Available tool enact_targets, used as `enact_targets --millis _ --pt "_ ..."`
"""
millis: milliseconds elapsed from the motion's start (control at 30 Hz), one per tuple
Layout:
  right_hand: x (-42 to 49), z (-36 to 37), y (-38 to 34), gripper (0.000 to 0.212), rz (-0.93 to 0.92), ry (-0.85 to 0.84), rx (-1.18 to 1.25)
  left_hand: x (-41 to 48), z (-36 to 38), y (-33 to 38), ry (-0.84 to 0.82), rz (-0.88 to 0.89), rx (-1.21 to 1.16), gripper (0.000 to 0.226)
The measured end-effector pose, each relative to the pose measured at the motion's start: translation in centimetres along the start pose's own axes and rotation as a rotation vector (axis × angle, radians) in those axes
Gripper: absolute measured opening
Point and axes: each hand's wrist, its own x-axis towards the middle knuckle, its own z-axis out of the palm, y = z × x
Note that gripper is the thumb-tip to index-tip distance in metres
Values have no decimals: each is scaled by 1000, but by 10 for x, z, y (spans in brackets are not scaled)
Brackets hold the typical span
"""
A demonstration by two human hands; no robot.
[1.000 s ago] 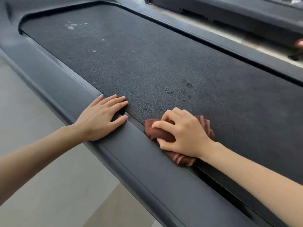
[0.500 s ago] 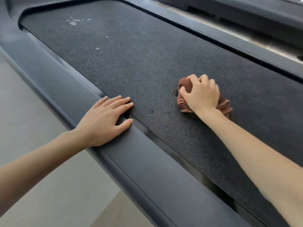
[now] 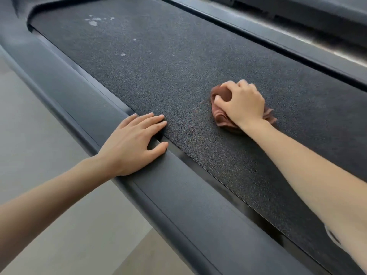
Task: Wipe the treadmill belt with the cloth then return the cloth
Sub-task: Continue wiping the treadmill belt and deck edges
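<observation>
Your right hand grips the bunched cloth mid-belt, pressing to scrub; your left hand lies flat, empty, on the rail beside the belt, likely bracing.

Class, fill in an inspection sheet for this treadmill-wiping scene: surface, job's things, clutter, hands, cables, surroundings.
Surface: treadmill belt, dark and textured, with white specks near its far end and small marks nearer the viewer.
Job's things: brown cloth, bunched and pressed on the belt.
Clutter: nothing seen.
Hands: right hand grips the cloth; left hand lies flat on the side rail, fingertips over the belt's edge.
Cables: nothing seen.
Surroundings: pale floor beside the rail; dark equipment beyond the far rail.
</observation>
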Motion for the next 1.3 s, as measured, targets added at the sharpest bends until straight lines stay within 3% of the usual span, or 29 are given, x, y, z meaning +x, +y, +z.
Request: enact_targets --millis 100,267,367,433,500,633,733,900,1033,1100,1233,1300 --pt "-4 7 -25 40 50 30 -76 0 0 0 2 5 2 83" --pt "-62 -10 -62 34 -310 18 70 0 1 -1 5 15 22 83" --pt "-85 -28 -47 36 -547 -48 173 0 2 -2 -5 20 39 84" --pt "-86 -35 -20 37 -591 -50 182 -1 2 -3 -11 22 40 84" --pt "-74 -35 5 39 -472 -30 141 0 3 -2 -15 24 41 84" --pt "-37 -17 10 36 -59 17 -11 1 3 -3 -8 25 46 85" --pt "-41 -13 -5 37 15 29 -72 1 3 -3 -18 27 36 86" --pt "-101 -38 -11 34 -411 -4 167 1 2 -3 -40 29 51 75" --pt "-112 -59 41 34 -705 -115 181 1 1 -4 -56 52 28 89" --pt "-101 -63 75 37 -570 -119 121 2 1 -4 -65 49 21 87" --pt "-54 -44 104 39 86 -32 -31 10 5 11 -64 59 22 74" --pt "-38 -34 88 42 241 -27 -92 17 11 21 -34 77 40 68"
